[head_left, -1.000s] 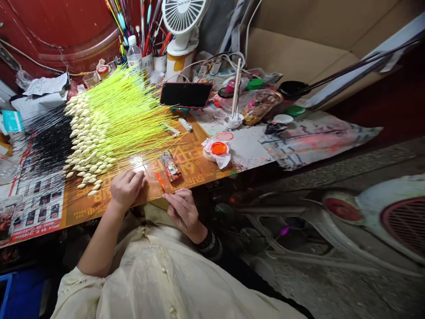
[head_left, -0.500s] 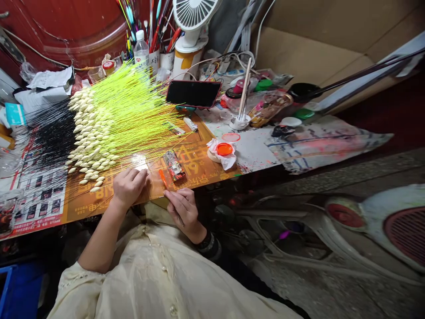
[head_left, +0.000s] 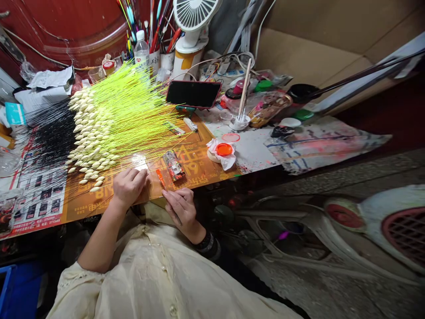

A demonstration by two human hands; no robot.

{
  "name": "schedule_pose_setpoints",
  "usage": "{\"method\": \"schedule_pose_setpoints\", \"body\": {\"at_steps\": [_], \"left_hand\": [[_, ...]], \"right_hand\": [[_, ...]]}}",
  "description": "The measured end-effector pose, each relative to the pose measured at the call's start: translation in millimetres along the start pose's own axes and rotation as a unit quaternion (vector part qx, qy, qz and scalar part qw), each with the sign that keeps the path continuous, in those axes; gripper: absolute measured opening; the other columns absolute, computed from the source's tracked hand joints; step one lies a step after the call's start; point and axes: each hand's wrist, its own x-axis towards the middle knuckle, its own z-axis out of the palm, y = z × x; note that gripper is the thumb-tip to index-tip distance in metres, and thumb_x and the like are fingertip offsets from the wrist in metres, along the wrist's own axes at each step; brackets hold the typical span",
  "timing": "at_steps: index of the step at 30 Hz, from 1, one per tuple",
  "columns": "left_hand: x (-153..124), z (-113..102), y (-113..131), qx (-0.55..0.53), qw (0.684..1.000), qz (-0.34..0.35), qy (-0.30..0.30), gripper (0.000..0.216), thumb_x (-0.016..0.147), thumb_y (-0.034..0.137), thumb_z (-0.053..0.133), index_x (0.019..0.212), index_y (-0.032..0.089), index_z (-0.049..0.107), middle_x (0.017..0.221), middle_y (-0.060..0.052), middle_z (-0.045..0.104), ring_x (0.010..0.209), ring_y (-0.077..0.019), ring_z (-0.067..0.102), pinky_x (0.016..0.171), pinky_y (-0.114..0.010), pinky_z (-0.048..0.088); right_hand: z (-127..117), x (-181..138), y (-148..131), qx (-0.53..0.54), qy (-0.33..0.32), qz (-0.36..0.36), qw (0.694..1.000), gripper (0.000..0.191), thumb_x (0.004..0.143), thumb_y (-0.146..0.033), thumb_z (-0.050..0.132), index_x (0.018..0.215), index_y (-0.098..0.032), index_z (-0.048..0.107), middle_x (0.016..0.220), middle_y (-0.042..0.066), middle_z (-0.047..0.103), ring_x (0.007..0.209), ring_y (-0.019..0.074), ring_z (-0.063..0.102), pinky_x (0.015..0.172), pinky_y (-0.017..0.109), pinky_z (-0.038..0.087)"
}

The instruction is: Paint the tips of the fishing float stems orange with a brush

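My right hand (head_left: 182,208) is closed round the handle of a paintbrush (head_left: 160,178), whose orange-coated tip points up and away over the table's front edge. Beside it, my left hand (head_left: 130,188) rests at the edge with fingers pinched together; whatever lies between them is too small to make out. A small paint-stained block (head_left: 173,165) lies just right of the brush tip. Farther right stands an open pot of orange paint (head_left: 224,149) wrapped in white tissue. Left of my hands, many spindle-shaped cream floats (head_left: 89,133) lie in rows, with black stems and long yellow-green tips.
A phone (head_left: 194,94) leans on a stand at the back, with a white fan (head_left: 195,15) behind it. Brushes stand in a small white dish (head_left: 239,122). A paint-smeared cloth (head_left: 318,144) hangs over the right edge. A scooter (head_left: 375,221) is parked at the right.
The paintbrush tip has shifted slightly left, toward my left hand, and my right hand has moved a little with it. My left hand looks unmoved.
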Motion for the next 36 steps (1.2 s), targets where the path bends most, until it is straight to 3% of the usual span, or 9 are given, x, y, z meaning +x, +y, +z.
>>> {"method": "schedule_pose_setpoints", "body": {"at_steps": [8,22,36], "left_hand": [[1,0,-1,-0.005,1.000,0.005,0.008,0.015,0.099,0.031,0.058,0.105,0.023,0.069,0.080,-0.004,0.072,0.073,-0.0170,0.063,0.065,-0.033,0.041],[0,-4,-2,0.025,0.999,0.027,0.023,0.012,0.098,0.027,0.060,0.104,0.021,0.068,0.081,-0.003,0.073,0.072,-0.0160,0.061,0.067,-0.032,0.041],[-29,-25,-8,0.059,0.998,-0.031,0.011,0.012,0.100,0.023,0.057,0.105,0.022,0.068,0.080,-0.002,0.073,0.073,-0.0170,0.059,0.068,-0.034,0.038]], "right_hand": [[-3,6,-2,-0.001,0.014,-0.009,1.000,0.063,0.093,-0.008,0.057,0.152,-0.026,0.046,0.109,0.007,0.074,0.091,0.0213,0.058,0.087,0.043,0.052],[-5,2,0,0.042,0.025,-0.011,0.999,0.058,0.095,-0.010,0.055,0.151,-0.021,0.046,0.109,0.010,0.075,0.094,0.0223,0.058,0.089,0.046,0.054],[8,-2,-9,0.065,-0.006,-0.058,0.996,0.062,0.093,-0.009,0.058,0.152,-0.022,0.046,0.110,0.008,0.073,0.096,0.0219,0.055,0.091,0.046,0.051]]}}
